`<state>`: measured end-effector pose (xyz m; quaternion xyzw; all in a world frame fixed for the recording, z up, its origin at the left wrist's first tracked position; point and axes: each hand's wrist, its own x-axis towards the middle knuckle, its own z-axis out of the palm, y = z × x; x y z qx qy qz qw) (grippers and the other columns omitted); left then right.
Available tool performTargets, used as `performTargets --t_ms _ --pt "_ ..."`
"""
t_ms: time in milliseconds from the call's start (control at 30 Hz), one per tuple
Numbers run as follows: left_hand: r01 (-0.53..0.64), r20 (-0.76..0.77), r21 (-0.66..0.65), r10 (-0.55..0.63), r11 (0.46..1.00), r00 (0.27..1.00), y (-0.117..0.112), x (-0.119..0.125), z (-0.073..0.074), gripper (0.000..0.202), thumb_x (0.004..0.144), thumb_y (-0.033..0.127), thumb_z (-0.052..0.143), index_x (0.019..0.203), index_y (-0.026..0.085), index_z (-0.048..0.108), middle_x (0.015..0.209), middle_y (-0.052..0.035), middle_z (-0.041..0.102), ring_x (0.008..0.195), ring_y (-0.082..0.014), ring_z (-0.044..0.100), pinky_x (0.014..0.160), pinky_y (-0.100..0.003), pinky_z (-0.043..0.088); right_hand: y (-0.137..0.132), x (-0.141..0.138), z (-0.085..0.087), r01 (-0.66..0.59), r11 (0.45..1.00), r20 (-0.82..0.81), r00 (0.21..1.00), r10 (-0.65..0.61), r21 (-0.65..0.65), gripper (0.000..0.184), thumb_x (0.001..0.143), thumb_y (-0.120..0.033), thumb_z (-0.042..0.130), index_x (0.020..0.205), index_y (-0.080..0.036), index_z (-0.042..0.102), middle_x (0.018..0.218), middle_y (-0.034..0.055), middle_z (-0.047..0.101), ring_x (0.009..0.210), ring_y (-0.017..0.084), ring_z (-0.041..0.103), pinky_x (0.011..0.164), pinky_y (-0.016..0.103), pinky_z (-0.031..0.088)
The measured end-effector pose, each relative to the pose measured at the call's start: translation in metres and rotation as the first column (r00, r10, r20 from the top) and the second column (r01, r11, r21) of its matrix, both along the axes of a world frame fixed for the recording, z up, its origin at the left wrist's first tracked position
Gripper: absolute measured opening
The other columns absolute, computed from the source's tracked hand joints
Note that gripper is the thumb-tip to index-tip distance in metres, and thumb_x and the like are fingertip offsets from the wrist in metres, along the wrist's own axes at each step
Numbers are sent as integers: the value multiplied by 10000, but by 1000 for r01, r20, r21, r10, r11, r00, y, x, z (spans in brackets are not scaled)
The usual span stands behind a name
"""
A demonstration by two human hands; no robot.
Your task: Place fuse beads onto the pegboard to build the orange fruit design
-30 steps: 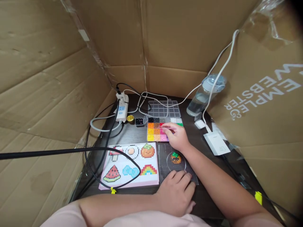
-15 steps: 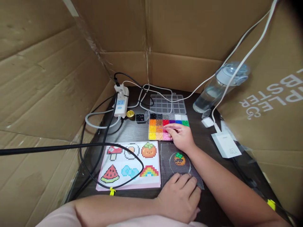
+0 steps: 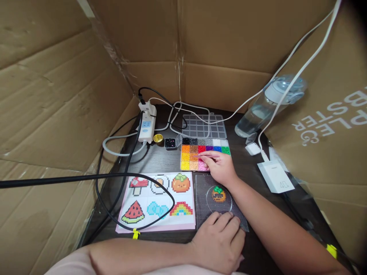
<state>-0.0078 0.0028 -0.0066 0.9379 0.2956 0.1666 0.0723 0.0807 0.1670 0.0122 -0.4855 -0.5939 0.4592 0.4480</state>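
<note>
My right hand (image 3: 220,168) is closed around slim pink tweezers (image 3: 210,155). Their tip is over an orange compartment of the bead box (image 3: 181,162), which holds small beads sorted by colour. Part of the box is hidden under this hand. Below it lies a clear pegboard (image 3: 202,219) with a round outline. On the board is a partly filled orange bead figure (image 3: 218,196) with a green top and gaps in its middle. My left hand (image 3: 219,240) rests palm down across the board's near edge, fingers loosely laid out and holding nothing.
A pattern sheet (image 3: 143,226) with pixel pictures lies left of the board, a black cable (image 3: 86,177) looping over it. Behind are a power strip (image 3: 147,130), a gold tin (image 3: 158,139) and a small box of dark beads (image 3: 170,143). A water bottle (image 3: 255,116) and a white charger (image 3: 275,175) stand right.
The whole view has shifted very slightly. My right hand with the tweezers stays over the bead box, and my left hand keeps its place on the board.
</note>
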Motion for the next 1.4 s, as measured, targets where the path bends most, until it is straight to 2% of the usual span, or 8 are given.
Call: performTargets --t_ms 533,767,867,933,1100,1167,1267,1400 --pt "6 6 2 -6 1000 1000 0 0 0 453 946 464 566 1248 128 588 1353 -117 543 1231 -278 492 964 -391 384 1 -1 -4 1 1000 18 1000 -1 12 175 799 -297 667 833 -168 780 756 74 770 610 165 680 542 274 544" --pt "-1 11 2 1 1000 1000 1 0 0 436 951 453 558 1241 130 594 1348 -119 554 1214 -276 503 976 -398 375 -1 -1 1 35 999 -31 999 -35 10 165 785 -287 686 811 -156 781 736 72 766 548 134 645 492 244 518" --pt "3 10 -13 -3 1000 1000 1 0 1 439 951 456 558 1248 134 592 1352 -122 556 1217 -275 504 986 -398 366 -2 1 12 67 998 -53 996 -66 15 154 788 -269 685 810 -151 782 632 41 726 494 113 608 457 222 490" --pt "3 14 -31 -2 1000 1000 3 1 2 441 942 457 573 1244 135 594 1347 -118 560 1215 -276 507 996 -401 357 -3 4 26 87 995 -66 994 -83 46 144 799 -251 682 819 -151 783 584 22 698 474 101 588 456 216 487" --pt "2 15 -61 -1 998 1000 4 2 3 449 948 455 569 1264 135 586 1345 -122 566 1234 -284 505 998 -415 348 -24 20 68 156 967 -84 986 -141 200 119 838 -245 692 863 -177 786 684 29 732 513 101 597 485 236 518" --pt "4 26 -75 -2 997 1000 4 2 2 452 953 443 568 1277 129 581 1353 -125 565 1249 -287 497 1004 -417 345 -42 31 77 189 949 -85 981 -173 252 101 844 -223 694 870 -191 786 681 25 729 490 102 585 454 237 505" --pt "-3 54 -89 8 996 998 3 4 2 436 957 411 565 1285 123 581 1353 -124 570 1266 -291 489 1014 -420 343 -77 48 67 260 935 -91 965 -245 243 137 856 -152 663 876 -209 786 789 38 760 481 90 576 445 233 497" --pt "-11 62 -110 18 994 998 3 5 4 415 972 377 536 1288 111 584 1321 -133 590 1253 -288 501 1002 -413 359 -120 65 29 241 965 65 967 -248 102 218 876 -105 605 894 -221 789 825 34 771 509 95 613 498 233 545"
